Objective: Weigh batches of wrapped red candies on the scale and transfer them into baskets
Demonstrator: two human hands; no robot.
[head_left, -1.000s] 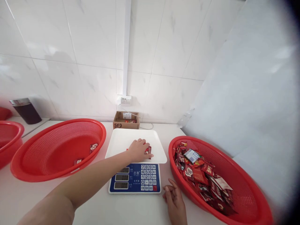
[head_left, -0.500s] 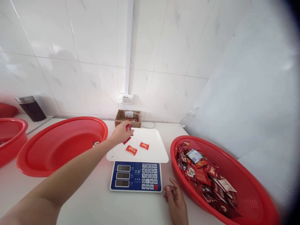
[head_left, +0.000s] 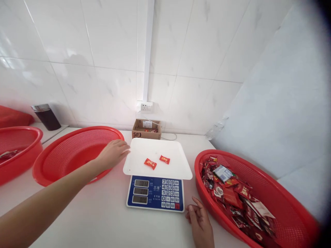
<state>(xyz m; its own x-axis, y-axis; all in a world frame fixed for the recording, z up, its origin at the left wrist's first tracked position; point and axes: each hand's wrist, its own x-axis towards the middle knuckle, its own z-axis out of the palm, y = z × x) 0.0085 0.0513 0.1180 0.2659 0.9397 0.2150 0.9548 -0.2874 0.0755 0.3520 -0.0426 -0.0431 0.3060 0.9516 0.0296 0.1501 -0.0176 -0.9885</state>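
My left hand [head_left: 115, 151] is over the right rim of the middle red basket [head_left: 62, 148], its fingers stretched towards the scale and no packet showing in them. On the white pan [head_left: 172, 170] of the weighing scale [head_left: 155, 193] lie two small red candy packets, one on the left [head_left: 150, 163] and a smaller-looking one on the right [head_left: 164, 159]. My right hand [head_left: 200, 220] rests on the table beside the scale's lower right corner, fingers loosely bent and apart, holding nothing. The inside of the middle basket is partly hidden by my left arm.
A red basket [head_left: 292, 210] at the right holds many red wrapped packets [head_left: 232, 196]. Another red basket [head_left: 23, 165] stands at far left, with a dark flask [head_left: 48, 117] behind it. Behind the scale are a cardboard box [head_left: 146, 133] and a wall socket [head_left: 146, 106].
My left hand lifted red packets off the pan and moved left to the middle basket; they no longer show in it. Two packets stayed on the pan. My right hand kept its place.
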